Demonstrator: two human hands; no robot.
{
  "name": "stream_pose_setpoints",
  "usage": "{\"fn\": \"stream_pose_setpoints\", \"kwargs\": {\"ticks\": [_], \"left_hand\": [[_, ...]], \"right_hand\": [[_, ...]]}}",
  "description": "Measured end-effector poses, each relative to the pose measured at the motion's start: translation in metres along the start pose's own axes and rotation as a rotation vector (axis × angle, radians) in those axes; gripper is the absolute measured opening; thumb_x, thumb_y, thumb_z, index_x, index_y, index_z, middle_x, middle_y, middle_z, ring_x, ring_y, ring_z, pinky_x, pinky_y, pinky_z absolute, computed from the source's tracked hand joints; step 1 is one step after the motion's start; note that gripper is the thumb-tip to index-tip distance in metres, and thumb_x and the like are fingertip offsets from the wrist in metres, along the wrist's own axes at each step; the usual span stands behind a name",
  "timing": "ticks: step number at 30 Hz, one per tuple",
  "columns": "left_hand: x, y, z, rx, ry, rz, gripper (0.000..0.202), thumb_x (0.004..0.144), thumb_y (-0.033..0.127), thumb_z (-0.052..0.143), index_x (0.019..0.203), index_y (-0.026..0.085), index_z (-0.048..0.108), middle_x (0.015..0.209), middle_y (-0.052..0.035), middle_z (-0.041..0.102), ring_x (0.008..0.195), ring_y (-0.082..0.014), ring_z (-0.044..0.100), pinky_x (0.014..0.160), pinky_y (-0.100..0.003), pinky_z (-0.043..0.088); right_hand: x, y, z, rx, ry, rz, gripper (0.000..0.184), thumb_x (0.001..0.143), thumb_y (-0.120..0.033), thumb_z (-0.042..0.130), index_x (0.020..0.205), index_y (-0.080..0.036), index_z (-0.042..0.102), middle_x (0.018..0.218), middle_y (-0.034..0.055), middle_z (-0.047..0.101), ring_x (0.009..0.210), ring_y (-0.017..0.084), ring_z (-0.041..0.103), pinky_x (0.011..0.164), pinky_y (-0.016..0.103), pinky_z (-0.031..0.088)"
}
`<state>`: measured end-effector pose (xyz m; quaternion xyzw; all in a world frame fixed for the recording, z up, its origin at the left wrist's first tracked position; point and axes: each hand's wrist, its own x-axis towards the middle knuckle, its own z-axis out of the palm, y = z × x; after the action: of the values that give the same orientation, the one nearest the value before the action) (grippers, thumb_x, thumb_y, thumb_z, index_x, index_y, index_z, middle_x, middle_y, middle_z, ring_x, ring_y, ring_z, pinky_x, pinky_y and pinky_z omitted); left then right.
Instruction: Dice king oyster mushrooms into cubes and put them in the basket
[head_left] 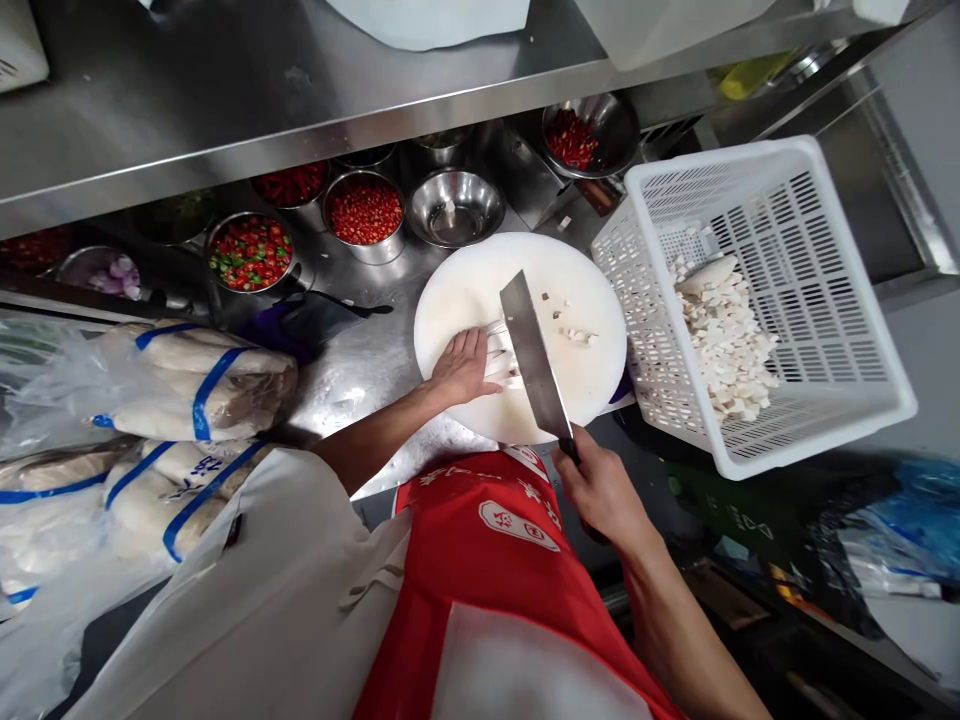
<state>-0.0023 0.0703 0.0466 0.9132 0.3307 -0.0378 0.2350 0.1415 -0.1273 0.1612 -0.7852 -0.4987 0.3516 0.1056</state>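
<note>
A round white cutting board lies on the steel counter. On it, my left hand presses down on sliced white mushroom, with the fingers and thumb around the near end of the strips. My right hand is wrapped round the dark handle of a cleaver. The broad blade stands just right of my left fingers, over or against the strips' right end; I cannot tell if it touches the board. Small diced mushroom pieces lie scattered to the right of the blade.
At the right, a white plastic basket holds diced mushroom. Behind the board are steel bowls, one with chopped red chillies, and a metal shelf edge. Bagged mushrooms with blue tape are piled at the left.
</note>
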Motion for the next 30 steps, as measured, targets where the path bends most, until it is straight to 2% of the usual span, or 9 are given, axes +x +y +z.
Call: {"fn": "stream_pose_setpoints", "kwargs": {"ticks": [3, 8, 12, 15, 18, 21, 25, 28, 30], "left_hand": [[0.000, 0.001, 0.000, 0.000, 0.014, 0.026, 0.104, 0.071, 0.055, 0.076, 0.144, -0.001, 0.027, 0.148, -0.0288, 0.035, 0.139, -0.0392, 0.035, 0.116, -0.044, 0.028], [0.000, -0.001, -0.001, 0.019, 0.019, 0.029, 0.106, 0.071, 0.059, 0.075, 0.146, 0.001, 0.026, 0.150, -0.0265, 0.035, 0.139, -0.0384, 0.035, 0.116, -0.045, 0.028], [-0.005, -0.005, 0.000, -0.024, -0.003, 0.001, 0.118, 0.065, 0.065, 0.076, 0.148, 0.000, 0.021, 0.155, -0.0277, 0.025, 0.145, -0.0386, 0.024, 0.119, -0.046, 0.024], [-0.008, -0.008, 0.002, -0.046, 0.007, -0.006, 0.113, 0.067, 0.060, 0.076, 0.148, 0.003, 0.021, 0.156, -0.0253, 0.025, 0.145, -0.0372, 0.025, 0.120, -0.046, 0.023], [-0.010, -0.009, 0.003, -0.055, 0.052, 0.012, 0.103, 0.071, 0.053, 0.074, 0.147, 0.005, 0.025, 0.152, -0.0226, 0.031, 0.142, -0.0365, 0.030, 0.119, -0.044, 0.025], [-0.010, -0.009, 0.005, -0.059, 0.067, 0.042, 0.096, 0.075, 0.051, 0.070, 0.146, 0.005, 0.026, 0.151, -0.0229, 0.032, 0.141, -0.0370, 0.030, 0.118, -0.046, 0.025], [-0.010, -0.010, 0.009, -0.044, 0.080, 0.076, 0.092, 0.077, 0.049, 0.068, 0.146, 0.005, 0.026, 0.151, -0.0239, 0.032, 0.142, -0.0371, 0.030, 0.118, -0.047, 0.024], [-0.011, -0.014, 0.010, -0.048, 0.107, 0.090, 0.100, 0.072, 0.054, 0.073, 0.146, 0.005, 0.027, 0.150, -0.0229, 0.033, 0.140, -0.0374, 0.032, 0.118, -0.047, 0.025], [-0.013, -0.019, 0.008, -0.081, 0.139, 0.109, 0.106, 0.069, 0.059, 0.076, 0.147, 0.007, 0.027, 0.152, -0.0225, 0.030, 0.142, -0.0371, 0.030, 0.118, -0.047, 0.026]], "right_hand": [[0.019, 0.006, 0.017, -0.066, -0.042, 0.031, 0.040, 0.093, -0.030, 0.039, 0.126, -0.014, 0.056, 0.087, 0.0125, 0.074, 0.077, 0.026, 0.069, 0.065, 0.030, 0.044], [0.064, 0.015, 0.039, -0.045, 0.034, -0.017, 0.046, 0.092, -0.032, 0.040, 0.131, -0.011, 0.053, 0.093, 0.0148, 0.074, 0.084, 0.028, 0.068, 0.071, 0.033, 0.046], [0.049, 0.005, 0.025, 0.012, 0.108, -0.040, 0.044, 0.093, -0.035, 0.040, 0.130, -0.015, 0.055, 0.088, 0.0107, 0.073, 0.079, 0.026, 0.068, 0.068, 0.031, 0.046], [0.019, -0.004, 0.012, 0.025, 0.090, -0.047, 0.043, 0.095, -0.036, 0.039, 0.130, -0.016, 0.054, 0.084, 0.0087, 0.072, 0.074, 0.025, 0.068, 0.066, 0.030, 0.045], [0.003, -0.005, 0.012, 0.011, 0.028, -0.045, 0.042, 0.096, -0.035, 0.039, 0.129, -0.016, 0.054, 0.085, 0.0090, 0.073, 0.077, 0.025, 0.068, 0.066, 0.030, 0.044], [0.014, -0.002, 0.025, -0.054, -0.027, -0.011, 0.041, 0.094, -0.032, 0.040, 0.129, -0.015, 0.053, 0.088, 0.0115, 0.074, 0.078, 0.026, 0.068, 0.066, 0.030, 0.043], [0.054, 0.001, 0.043, -0.100, -0.009, 0.000, 0.041, 0.092, -0.029, 0.040, 0.126, -0.013, 0.055, 0.088, 0.0141, 0.074, 0.078, 0.028, 0.068, 0.066, 0.031, 0.043], [0.073, 0.000, 0.044, -0.057, 0.042, -0.028, 0.040, 0.090, -0.031, 0.041, 0.121, -0.013, 0.058, 0.087, 0.0126, 0.073, 0.079, 0.028, 0.068, 0.068, 0.032, 0.044], [0.072, -0.002, 0.039, -0.017, 0.074, -0.039, 0.040, 0.091, -0.033, 0.041, 0.122, -0.014, 0.058, 0.086, 0.0112, 0.073, 0.078, 0.027, 0.068, 0.068, 0.031, 0.045]]}}
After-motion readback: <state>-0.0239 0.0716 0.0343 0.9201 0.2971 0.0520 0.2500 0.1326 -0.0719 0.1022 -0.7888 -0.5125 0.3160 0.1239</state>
